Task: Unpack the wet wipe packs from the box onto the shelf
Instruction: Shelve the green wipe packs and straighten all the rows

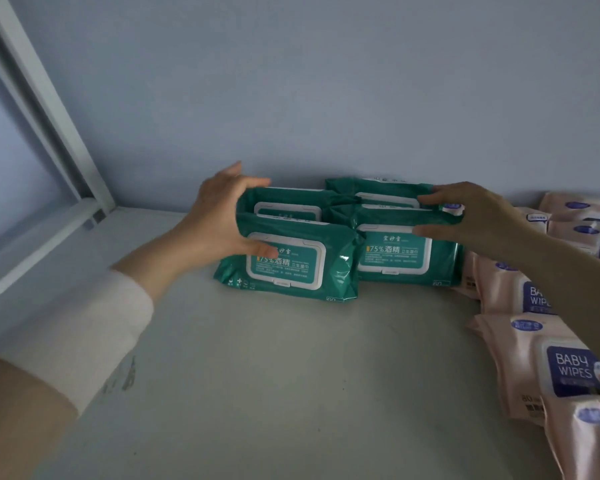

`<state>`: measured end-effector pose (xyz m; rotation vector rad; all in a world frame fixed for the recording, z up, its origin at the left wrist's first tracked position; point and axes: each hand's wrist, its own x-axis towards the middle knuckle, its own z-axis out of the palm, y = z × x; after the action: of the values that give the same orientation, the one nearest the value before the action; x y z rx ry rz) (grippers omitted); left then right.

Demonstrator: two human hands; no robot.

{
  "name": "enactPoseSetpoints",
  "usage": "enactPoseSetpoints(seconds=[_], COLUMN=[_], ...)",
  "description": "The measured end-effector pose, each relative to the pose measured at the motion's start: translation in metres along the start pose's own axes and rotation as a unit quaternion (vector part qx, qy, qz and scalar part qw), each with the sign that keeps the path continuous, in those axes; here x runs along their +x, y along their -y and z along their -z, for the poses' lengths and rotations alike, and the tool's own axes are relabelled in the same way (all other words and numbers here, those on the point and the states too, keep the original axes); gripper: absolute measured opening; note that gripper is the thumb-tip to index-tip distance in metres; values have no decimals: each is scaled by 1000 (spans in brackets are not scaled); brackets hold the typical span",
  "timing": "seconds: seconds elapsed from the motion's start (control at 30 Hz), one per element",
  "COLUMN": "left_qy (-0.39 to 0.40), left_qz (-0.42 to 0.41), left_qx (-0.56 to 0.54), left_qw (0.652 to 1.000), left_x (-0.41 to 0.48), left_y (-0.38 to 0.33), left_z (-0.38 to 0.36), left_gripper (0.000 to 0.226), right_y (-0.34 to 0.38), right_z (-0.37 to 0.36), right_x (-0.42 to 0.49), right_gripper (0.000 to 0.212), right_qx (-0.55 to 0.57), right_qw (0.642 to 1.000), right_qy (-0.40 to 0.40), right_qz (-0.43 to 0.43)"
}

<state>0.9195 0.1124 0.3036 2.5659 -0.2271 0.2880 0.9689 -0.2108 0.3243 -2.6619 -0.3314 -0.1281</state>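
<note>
My left hand (222, 216) clasps the left end of the green wipe packs (291, 271), my right hand (471, 220) presses straight fingers (430, 199) on their right end, squaring them, I judge, at the back of the shelf (257, 375) beside the pink packs (534, 358).

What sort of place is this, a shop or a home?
Most likely a shop or stockroom shelf, though I cannot be sure: a plain shelf board with a white metal frame holds several identical green alcohol wipe packs beside rows of pink baby wipes packs.
</note>
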Motion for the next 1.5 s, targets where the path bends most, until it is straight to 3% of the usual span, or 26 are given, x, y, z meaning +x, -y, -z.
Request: enactPoseSetpoints(seconds=[0.23, 0.4, 0.53, 0.63, 0.73, 0.77, 0.9, 1.1, 1.3, 1.43, 1.5], left_qy=[240, 274, 293, 256, 172, 160, 145, 49, 16, 6, 20], left_qz=[-29, -17, 3, 21, 69, 83, 112, 121, 106, 99, 110], left_qx=[138, 94, 49, 18, -96, -124, -193, -279, -284, -295, -315], left_qw=[961, 957, 955, 966, 978, 976, 964, 951, 953, 950, 943], left_x=[57, 69, 65, 65, 64, 63, 63, 64, 72, 77, 80], left_y=[-34, -25, -7, 7, 21, 25, 37, 48, 65, 68, 70], left_z=[15, 18, 26, 31, 28, 25, 11, 5, 15, 11, 9], left_gripper=[87, 76, 70, 81, 90, 85, 25, 30, 17, 15, 14], right_y=[-4, -4, 22, 52, 71, 73, 75, 79, 96, 95, 90], right_z=[-3, -3, -15, -40, -66, -73, -87, -99, -109, -113, -113], right_x=[11, 11, -13, -31, -36, -36, -35, -28, -8, 7, 15], right_gripper=[50, 56, 63, 66, 77, 76, 63, 52, 52, 56, 60], right_qx=[-48, -45, -27, 55, 60, 66, 139, 176, 142, -5, -27], right_qw=[998, 998, 991, 990, 993, 993, 982, 969, 970, 962, 955], right_qy=[37, 28, -82, -47, -39, -55, -123, -172, -192, -260, -277], right_qz=[33, 36, 103, 119, 90, 77, 38, 29, 53, 85, 99])
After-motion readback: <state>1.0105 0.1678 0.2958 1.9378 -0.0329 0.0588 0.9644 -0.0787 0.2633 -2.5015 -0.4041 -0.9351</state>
